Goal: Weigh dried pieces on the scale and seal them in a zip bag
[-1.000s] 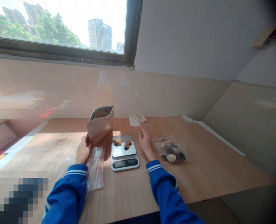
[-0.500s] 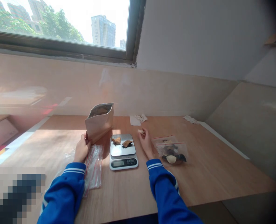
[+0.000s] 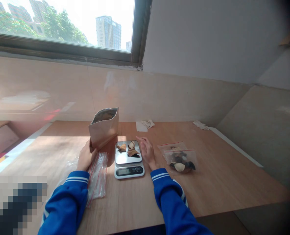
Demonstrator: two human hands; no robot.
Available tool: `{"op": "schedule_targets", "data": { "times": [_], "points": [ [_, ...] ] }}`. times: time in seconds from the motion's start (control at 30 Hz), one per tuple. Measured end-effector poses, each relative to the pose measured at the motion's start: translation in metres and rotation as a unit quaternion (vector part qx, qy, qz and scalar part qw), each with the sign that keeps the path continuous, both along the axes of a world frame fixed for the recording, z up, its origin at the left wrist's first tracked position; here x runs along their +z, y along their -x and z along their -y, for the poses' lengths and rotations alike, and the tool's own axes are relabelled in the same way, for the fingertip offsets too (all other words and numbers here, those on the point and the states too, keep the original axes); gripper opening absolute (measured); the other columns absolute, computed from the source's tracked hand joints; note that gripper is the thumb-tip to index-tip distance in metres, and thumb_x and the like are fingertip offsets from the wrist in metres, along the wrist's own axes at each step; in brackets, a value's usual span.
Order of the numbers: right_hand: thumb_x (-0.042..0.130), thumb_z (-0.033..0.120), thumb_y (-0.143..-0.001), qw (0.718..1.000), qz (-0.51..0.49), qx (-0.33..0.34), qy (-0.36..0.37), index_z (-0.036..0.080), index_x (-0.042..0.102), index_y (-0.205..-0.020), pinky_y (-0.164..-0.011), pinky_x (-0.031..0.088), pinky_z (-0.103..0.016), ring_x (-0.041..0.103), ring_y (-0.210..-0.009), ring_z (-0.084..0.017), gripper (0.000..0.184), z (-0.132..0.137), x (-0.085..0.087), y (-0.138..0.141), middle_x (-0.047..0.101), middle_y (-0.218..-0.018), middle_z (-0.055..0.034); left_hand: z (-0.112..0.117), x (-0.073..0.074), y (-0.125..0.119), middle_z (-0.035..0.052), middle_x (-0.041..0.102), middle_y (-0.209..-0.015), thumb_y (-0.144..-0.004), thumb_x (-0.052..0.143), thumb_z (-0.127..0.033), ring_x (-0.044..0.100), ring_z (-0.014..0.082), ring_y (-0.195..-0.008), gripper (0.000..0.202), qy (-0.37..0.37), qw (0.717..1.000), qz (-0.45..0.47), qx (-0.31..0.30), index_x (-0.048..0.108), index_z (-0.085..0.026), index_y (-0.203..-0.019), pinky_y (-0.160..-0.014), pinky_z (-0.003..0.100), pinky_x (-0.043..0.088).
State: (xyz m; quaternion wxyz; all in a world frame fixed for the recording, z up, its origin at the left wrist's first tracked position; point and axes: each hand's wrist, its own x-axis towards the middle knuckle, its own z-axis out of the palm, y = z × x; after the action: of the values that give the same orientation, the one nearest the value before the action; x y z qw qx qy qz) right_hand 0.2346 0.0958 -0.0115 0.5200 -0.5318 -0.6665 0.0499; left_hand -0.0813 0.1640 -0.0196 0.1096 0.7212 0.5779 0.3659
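My left hand (image 3: 86, 154) grips the lower left side of an upright brown stand-up pouch (image 3: 104, 130), whose top gapes to show a silvery lining. Beside the pouch stands a white kitchen scale (image 3: 129, 171) with a steel top and a small display I cannot read. Three dried pieces lie on its top: a brown curled one (image 3: 121, 148), a pale one (image 3: 131, 145) and a brown dark-edged one (image 3: 133, 152). At the scale's right edge, my right hand (image 3: 147, 150) is open, fingers stretched out, holding nothing.
Clear zip bags (image 3: 97, 176) lie left of the scale, under my left wrist. Filled zip bags (image 3: 181, 160) with dark and pale pieces lie to the right. Crumpled white tissue (image 3: 147, 124) sits near the wall, and another tissue (image 3: 201, 125) farther right. A window (image 3: 61, 26) is above.
A pale piece that was in my right hand now lies on the scale. My right hand has opened and shifted slightly left. My left hand stays on the pouch.
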Motion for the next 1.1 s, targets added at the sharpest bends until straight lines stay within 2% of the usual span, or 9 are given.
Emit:
{"op": "schedule_targets", "data": {
  "times": [0.2, 0.43, 0.57, 0.7, 0.8, 0.87, 0.93, 1.03, 1.1],
  "points": [
    [0.025, 0.032, -0.098, 0.996, -0.083, -0.043, -0.01, 0.02, 0.064, -0.107, -0.09, 0.043, -0.035, 0.056, -0.1, -0.019, 0.042, -0.005, -0.008, -0.004, 0.062, -0.103, -0.0093, -0.002, 0.0, -0.003, 0.011, 0.064, -0.106, -0.077, 0.051, -0.051, 0.061, 0.0273, -0.091, 0.057, 0.017, 0.999, 0.024, 0.015, 0.051, -0.015, -0.122, -0.077, 0.037, 0.048],
    [0.023, 0.031, -0.098, 0.994, -0.083, -0.065, -0.021, 0.019, 0.064, -0.099, -0.091, 0.043, -0.037, 0.056, -0.098, -0.019, 0.043, -0.001, -0.007, 0.0, 0.061, -0.099, -0.0091, -0.005, -0.005, -0.001, 0.0118, 0.061, -0.1, -0.08, 0.045, -0.045, 0.055, 0.0276, -0.095, 0.047, 0.011, 1.0, -0.023, 0.009, 0.058, -0.015, -0.114, -0.084, 0.041, 0.045],
    [0.024, 0.028, -0.097, 0.996, -0.035, -0.053, -0.068, 0.021, 0.058, -0.114, -0.099, 0.039, -0.04, 0.05, -0.112, -0.02, 0.038, 0.02, 0.026, 0.014, 0.055, -0.114, -0.0093, -0.004, -0.005, -0.002, 0.0139, 0.058, -0.116, -0.08, 0.044, -0.04, 0.053, 0.0281, -0.109, 0.047, -0.021, 0.999, 0.027, -0.013, 0.056, -0.014, -0.117, -0.094, 0.041, 0.042],
    [0.032, 0.024, -0.094, 0.992, 0.064, 0.063, -0.093, 0.023, 0.044, -0.133, -0.105, 0.034, -0.04, 0.043, -0.124, -0.021, 0.04, 0.038, 0.074, 0.051, 0.05, -0.129, -0.009, 0.002, 0.0, -0.004, 0.0107, 0.057, -0.127, -0.08, 0.043, -0.033, 0.05, 0.0263, -0.118, 0.048, -0.034, 0.996, 0.072, -0.051, 0.053, -0.016, -0.124, -0.101, 0.04, 0.039],
    [0.034, 0.023, -0.094, 0.984, 0.125, 0.106, -0.065, 0.02, 0.056, -0.117, -0.099, 0.04, -0.039, 0.051, -0.114, -0.022, 0.033, 0.038, 0.09, 0.074, 0.058, -0.117, -0.0112, 0.007, 0.004, -0.007, 0.0069, 0.056, -0.13, -0.078, 0.042, -0.026, 0.05, 0.0247, -0.12, 0.05, -0.023, 0.994, 0.083, -0.073, 0.051, -0.018, -0.127, -0.103, 0.04, 0.038],
    [0.035, 0.022, -0.093, 0.979, 0.166, 0.114, -0.032, 0.018, 0.063, -0.096, -0.088, 0.045, -0.037, 0.059, -0.097, -0.023, 0.029, 0.034, 0.087, 0.081, 0.064, -0.098, -0.0116, 0.009, 0.006, -0.008, 0.006, 0.055, -0.131, -0.076, 0.043, -0.022, 0.049, 0.0243, -0.122, 0.052, -0.018, 0.993, 0.086, -0.079, 0.051, -0.018, -0.126, -0.104, 0.04, 0.037],
    [0.039, 0.022, -0.091, 0.976, 0.185, 0.117, 0.01, 0.017, 0.064, -0.085, -0.079, 0.048, -0.035, 0.062, -0.085, -0.022, 0.027, 0.031, 0.077, 0.083, 0.066, -0.087, -0.011, 0.009, 0.007, -0.008, 0.006, 0.055, -0.131, -0.074, 0.044, -0.02, 0.048, 0.0241, -0.123, 0.051, -0.019, 0.992, 0.093, -0.082, 0.052, -0.018, -0.125, -0.105, 0.04, 0.036],
    [0.05, 0.022, -0.086, 0.977, 0.151, 0.123, 0.085, 0.018, 0.066, -0.091, -0.076, 0.051, -0.035, 0.064, -0.084, -0.024, 0.017, 0.025, 0.068, 0.085, 0.069, -0.09, -0.0103, 0.009, 0.008, -0.009, 0.0061, 0.055, -0.131, -0.073, 0.044, -0.019, 0.048, 0.0238, -0.123, 0.05, -0.02, 0.99, 0.107, -0.088, 0.053, -0.018, -0.123, -0.105, 0.04, 0.036],
    [0.057, 0.019, -0.081, 0.979, 0.116, 0.133, 0.105, 0.021, 0.065, -0.099, -0.081, 0.051, -0.036, 0.064, -0.091, -0.024, 0.02, 0.015, 0.068, 0.094, 0.07, -0.097, -0.0077, 0.009, 0.009, -0.01, 0.006, 0.055, -0.13, -0.073, 0.045, -0.019, 0.049, 0.0239, -0.122, 0.05, -0.016, 0.989, 0.114, -0.09, 0.053, -0.019, -0.122, -0.104, 0.04, 0.037]
  ]
}}
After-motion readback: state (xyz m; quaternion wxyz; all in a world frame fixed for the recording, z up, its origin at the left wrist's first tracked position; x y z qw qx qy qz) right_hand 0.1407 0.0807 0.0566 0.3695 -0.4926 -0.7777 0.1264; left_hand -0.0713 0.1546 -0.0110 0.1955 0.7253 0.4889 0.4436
